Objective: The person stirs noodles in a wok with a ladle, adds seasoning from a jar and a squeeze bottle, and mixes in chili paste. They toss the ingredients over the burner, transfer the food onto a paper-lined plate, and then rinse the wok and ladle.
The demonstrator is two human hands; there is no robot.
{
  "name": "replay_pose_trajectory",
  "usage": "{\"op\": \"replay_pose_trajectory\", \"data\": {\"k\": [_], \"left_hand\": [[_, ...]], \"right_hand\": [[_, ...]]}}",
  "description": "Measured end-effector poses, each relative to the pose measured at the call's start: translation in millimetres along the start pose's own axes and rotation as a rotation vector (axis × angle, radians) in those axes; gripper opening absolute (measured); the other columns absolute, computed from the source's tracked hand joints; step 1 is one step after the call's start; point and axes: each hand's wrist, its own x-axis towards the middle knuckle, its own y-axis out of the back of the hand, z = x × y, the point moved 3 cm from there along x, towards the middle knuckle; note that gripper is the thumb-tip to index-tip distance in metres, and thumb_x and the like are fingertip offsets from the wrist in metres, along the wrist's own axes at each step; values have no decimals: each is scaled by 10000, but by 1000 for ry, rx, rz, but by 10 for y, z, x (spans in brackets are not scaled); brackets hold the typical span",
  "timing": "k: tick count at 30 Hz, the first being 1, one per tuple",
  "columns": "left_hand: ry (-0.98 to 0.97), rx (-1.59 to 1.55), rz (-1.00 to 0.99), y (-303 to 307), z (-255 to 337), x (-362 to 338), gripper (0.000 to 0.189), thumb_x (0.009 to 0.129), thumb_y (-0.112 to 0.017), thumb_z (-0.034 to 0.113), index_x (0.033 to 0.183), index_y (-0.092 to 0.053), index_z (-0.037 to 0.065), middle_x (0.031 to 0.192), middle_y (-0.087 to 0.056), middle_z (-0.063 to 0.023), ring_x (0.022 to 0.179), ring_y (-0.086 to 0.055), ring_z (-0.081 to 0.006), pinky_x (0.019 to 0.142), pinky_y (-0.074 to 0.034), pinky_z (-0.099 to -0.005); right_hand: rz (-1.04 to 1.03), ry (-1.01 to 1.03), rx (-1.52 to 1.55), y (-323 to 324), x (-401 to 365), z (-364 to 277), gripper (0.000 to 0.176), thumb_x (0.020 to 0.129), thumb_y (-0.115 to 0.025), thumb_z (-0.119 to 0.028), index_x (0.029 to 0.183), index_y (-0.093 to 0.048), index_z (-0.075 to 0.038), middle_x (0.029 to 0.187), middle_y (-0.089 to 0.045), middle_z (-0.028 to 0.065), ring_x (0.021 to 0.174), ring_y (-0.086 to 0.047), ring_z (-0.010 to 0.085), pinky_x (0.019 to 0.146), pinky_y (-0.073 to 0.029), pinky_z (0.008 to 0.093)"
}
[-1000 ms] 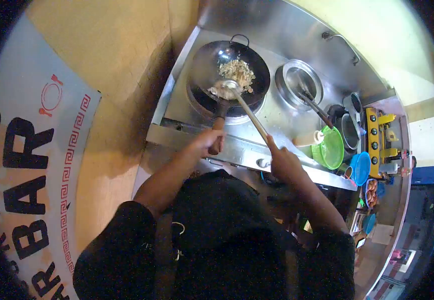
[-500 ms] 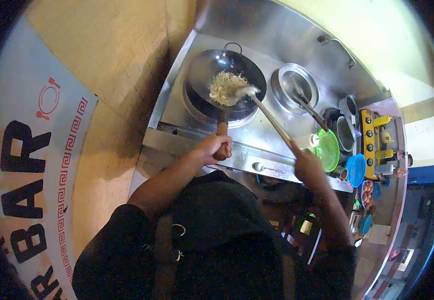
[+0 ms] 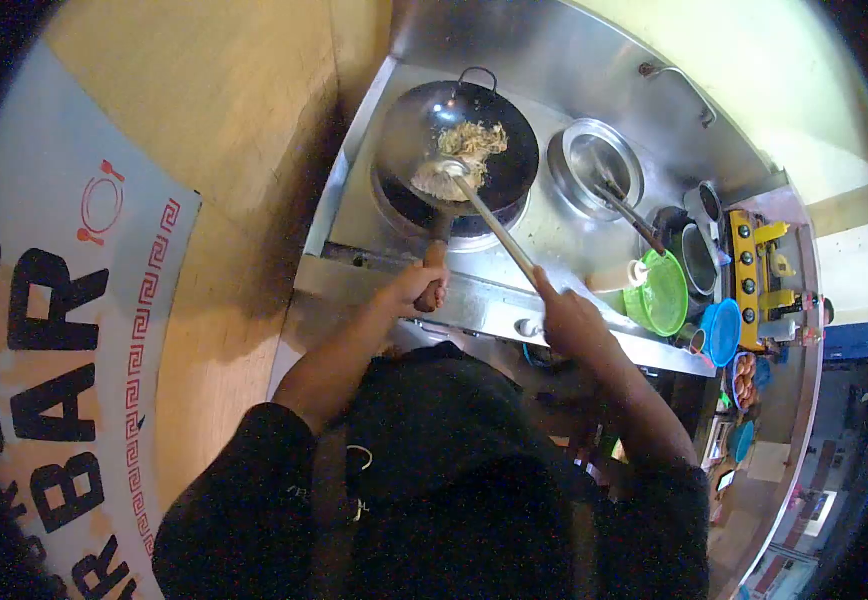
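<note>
A dark wok sits on the burner, its wooden handle pointing toward me. My left hand is wrapped around that handle. My right hand grips the long shaft of a wok ladle, whose head is down among the food in the wok. Pale, shredded-looking food lies in two patches, one near the ladle head and one farther back; its exact kind I cannot make out.
Right of the wok, a metal pot holds another long-handled tool. Beyond stand a green basket, a blue bowl, a dark pan and a yellow rack. A steel backsplash rises behind the stove.
The ladle head has moved left across the wok, and my right hand has shifted left with it. The food, one heap before, is now spread in two patches. My left hand keeps the handle.
</note>
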Motion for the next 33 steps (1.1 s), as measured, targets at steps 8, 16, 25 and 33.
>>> {"op": "replay_pose_trajectory", "data": {"k": [8,16,25,33], "left_hand": [[-55,-46,72,-920,90,-417,130,807,-582,111,731,-535,16,604,-545,-73,519,-546,-191,524,-471,-341],[-44,-139,-21,-564,13,-161,112,828,-596,118,807,-507,55,649,-500,-22,514,-510,-141,487,-458,-313],[-24,-21,59,-206,46,-76,127,810,-600,82,733,-507,41,586,-487,-45,499,-520,-152,465,-451,-314],[-86,-65,-4,-966,18,-443,143,844,-577,167,759,-531,62,608,-514,-30,553,-536,-148,531,-469,-305]], "right_hand": [[176,113,314,609,-511,280,571,827,-492,-79,1370,-317,-61,922,-594,317,807,-609,426,717,-500,447],[25,-88,10,153,-464,424,648,806,-494,-62,1407,-259,-118,817,-608,275,765,-610,418,734,-479,485],[45,-62,-28,-126,64,-67,614,845,-428,-107,1405,-189,-29,832,-614,257,700,-629,416,637,-519,486],[229,-132,51,29,-13,347,695,775,-479,-65,1416,-212,-90,846,-594,287,747,-601,427,699,-486,494]]}}
